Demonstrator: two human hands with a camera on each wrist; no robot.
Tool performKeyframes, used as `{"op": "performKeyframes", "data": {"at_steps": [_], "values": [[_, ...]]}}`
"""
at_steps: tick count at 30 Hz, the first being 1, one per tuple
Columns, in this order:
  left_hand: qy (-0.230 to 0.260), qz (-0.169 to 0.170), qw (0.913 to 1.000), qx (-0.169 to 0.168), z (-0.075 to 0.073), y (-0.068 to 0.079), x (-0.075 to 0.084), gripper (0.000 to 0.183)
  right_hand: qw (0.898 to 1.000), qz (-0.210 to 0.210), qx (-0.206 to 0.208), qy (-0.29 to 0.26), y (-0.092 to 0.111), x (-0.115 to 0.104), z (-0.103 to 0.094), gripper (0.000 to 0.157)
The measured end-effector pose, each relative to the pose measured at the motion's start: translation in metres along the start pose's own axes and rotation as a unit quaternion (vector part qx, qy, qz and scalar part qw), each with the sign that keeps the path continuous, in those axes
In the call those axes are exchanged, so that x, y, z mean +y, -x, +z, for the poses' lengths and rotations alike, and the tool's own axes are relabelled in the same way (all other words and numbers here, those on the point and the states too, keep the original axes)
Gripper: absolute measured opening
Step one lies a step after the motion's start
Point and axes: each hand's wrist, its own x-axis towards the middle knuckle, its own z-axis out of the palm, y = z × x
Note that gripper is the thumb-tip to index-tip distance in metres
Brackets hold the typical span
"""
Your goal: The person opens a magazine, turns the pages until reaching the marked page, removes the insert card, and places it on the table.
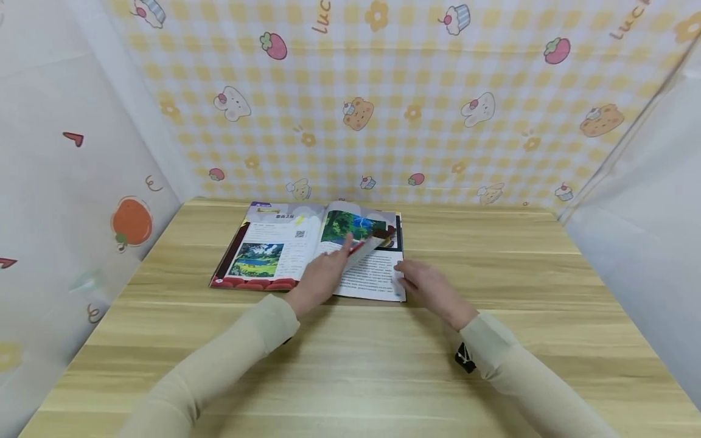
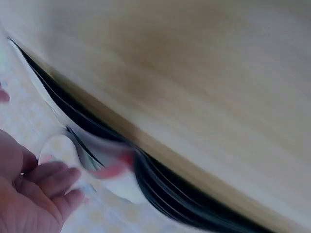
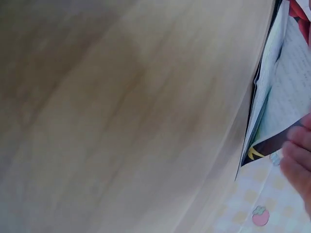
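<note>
An open picture book lies on the table, with landscape pictures and printed text on its pages. One page is lifted and curled over the right side. Beside this curled page is my left hand, its fingers loosely bent; in the left wrist view the same hand pinches nothing that I can see. At the book's right edge is my right hand, fingertips near the lower right corner. The right wrist view shows part of that hand, fingers extended beside a page; whether they touch it I cannot tell.
The wood-grain table extends around the book. Behind it hangs a yellow checked cloth with cartoon prints, and white sheets flank both sides. A small black object shows beneath the right sleeve.
</note>
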Motion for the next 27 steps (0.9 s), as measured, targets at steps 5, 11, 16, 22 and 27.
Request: {"op": "performKeyframes", "data": {"at_steps": [5,11,16,22,27], "values": [[-0.053,-0.039,0.9977,0.018,-0.008,0.010,-0.033,0.083,0.992,-0.026,-0.124,0.010,-0.001,0.000,0.007,0.031],[-0.110,-0.093,0.9896,-0.003,-0.022,0.029,-0.068,0.088,0.988,-0.010,-0.151,0.004,0.000,0.000,0.010,0.033],[-0.143,-0.121,0.9820,-0.020,-0.026,0.043,-0.085,0.071,0.987,0.006,-0.159,-0.006,-0.001,-0.003,0.007,0.033],[-0.171,-0.120,0.9756,-0.067,-0.024,0.061,-0.094,0.056,0.987,0.015,-0.160,-0.008,-0.003,-0.005,0.006,0.033],[-0.196,-0.120,0.9690,-0.091,-0.026,0.070,-0.097,0.055,0.988,0.018,-0.152,-0.008,-0.003,-0.004,0.006,0.031]]}}
